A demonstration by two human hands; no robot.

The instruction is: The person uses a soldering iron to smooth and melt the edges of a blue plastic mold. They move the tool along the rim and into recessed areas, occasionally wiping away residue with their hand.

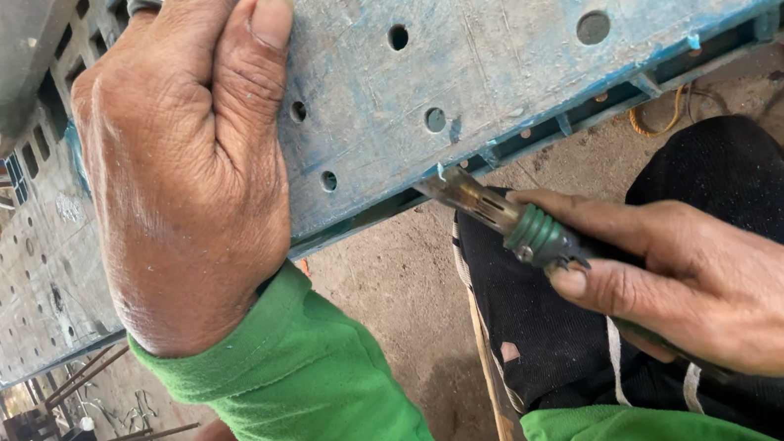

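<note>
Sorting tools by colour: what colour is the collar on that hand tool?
Green collar, seen in the head view.

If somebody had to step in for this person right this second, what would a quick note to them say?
Left hand: pressed flat on the blue perforated panel, steadying it, a ring on one finger.
Right hand: gripping a green-collared tool, its metal tip at the panel's lower edge.
Panel lies tilted over the lap, above a dirt floor.
Done: cannot tell how much of the edge has been worked.
Left: the tool is at a single spot, near the middle of the visible edge.
</note>
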